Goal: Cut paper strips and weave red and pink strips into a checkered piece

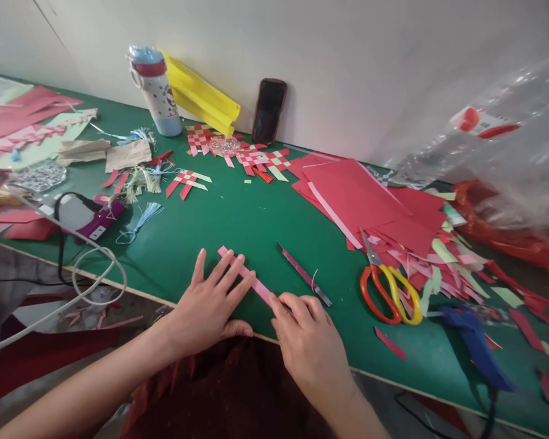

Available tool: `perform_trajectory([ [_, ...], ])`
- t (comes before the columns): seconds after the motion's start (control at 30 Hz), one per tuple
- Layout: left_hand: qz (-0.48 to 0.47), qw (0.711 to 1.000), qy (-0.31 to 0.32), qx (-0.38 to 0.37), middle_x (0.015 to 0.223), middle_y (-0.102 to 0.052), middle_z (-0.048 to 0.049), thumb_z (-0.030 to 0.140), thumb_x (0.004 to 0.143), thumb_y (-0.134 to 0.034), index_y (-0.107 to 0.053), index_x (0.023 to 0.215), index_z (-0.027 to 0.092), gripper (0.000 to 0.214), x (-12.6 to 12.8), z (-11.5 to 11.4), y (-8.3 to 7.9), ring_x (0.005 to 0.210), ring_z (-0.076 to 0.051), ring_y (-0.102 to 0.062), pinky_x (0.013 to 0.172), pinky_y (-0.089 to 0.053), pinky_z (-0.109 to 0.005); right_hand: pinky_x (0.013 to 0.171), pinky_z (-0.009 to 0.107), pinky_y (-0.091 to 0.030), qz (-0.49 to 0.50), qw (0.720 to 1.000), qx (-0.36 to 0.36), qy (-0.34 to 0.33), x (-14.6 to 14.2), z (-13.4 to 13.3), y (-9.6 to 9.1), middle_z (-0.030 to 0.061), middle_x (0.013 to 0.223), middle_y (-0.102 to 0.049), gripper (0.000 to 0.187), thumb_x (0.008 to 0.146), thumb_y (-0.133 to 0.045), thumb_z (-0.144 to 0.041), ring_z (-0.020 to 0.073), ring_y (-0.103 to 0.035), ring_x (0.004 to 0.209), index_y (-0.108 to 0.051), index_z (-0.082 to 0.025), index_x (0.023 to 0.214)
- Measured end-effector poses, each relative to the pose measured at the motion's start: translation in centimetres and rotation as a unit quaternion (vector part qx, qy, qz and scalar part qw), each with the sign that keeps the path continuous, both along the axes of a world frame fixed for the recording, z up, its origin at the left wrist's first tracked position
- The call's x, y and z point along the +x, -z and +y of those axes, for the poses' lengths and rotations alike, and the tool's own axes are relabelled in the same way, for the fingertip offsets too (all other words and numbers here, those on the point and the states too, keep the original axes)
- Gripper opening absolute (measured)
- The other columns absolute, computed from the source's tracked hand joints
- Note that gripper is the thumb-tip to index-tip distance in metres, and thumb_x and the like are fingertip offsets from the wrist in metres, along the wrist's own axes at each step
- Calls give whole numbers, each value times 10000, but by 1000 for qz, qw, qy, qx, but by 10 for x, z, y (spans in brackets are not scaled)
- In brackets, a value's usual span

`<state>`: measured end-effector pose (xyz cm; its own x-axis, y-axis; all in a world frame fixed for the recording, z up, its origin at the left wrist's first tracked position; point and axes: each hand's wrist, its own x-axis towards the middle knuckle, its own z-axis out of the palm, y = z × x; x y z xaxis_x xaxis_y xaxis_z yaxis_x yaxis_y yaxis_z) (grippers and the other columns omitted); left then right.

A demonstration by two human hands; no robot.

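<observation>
A narrow pink paper strip (pixel 261 290) lies slantwise on the green tabletop. My left hand (pixel 213 299) is flat with its fingers spread, pressing the strip's far part to the table. At the near end, the curled fingers of my right hand (pixel 308 341) are closed on the strip; the fingertips and that end are partly hidden. Just beyond my right hand lies a slim dark-and-pink tool (pixel 302 271), its kind unclear, with a thin pale thread or strip across it. Scissors (pixel 390 286) with one orange and one yellow handle rest farther right, blades slightly apart.
Red paper sheets (pixel 352 195) and scraps are piled right, near a blue glue gun (pixel 478 344). Woven paper pieces (pixel 260 158), a phone (pixel 269 111) and a bottle (pixel 158 91) stand or lie along the back. Tassels (pixel 141 222) and a cable (pixel 116 268) are left.
</observation>
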<state>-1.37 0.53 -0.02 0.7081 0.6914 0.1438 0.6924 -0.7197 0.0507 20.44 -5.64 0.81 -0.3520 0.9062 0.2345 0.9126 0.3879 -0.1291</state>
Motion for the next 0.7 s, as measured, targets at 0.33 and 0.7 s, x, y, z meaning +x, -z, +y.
perform_trajectory([
  [0.33, 7, 999, -36, -15, 1500, -346, -225, 760, 786, -443, -393, 1445, 309, 800, 0, -1, -4, 1404, -421, -267, 1081, -69, -693, 703, 354, -479, -14, 999, -33, -14, -13, 26, -9, 64, 922, -616, 393, 897, -590, -216, 206, -535, 820, -571, -213, 1289],
  [0.7, 6, 999, -44, -21, 1507, -331, -233, 771, 783, -432, -399, 1444, 296, 815, 2, -2, -3, 1405, -419, -264, 1078, -48, -697, 711, 341, -466, 16, 999, -29, -1, 6, 1, -5, 74, 941, -630, 321, 915, -526, -196, 202, -523, 821, -627, -212, 1220],
])
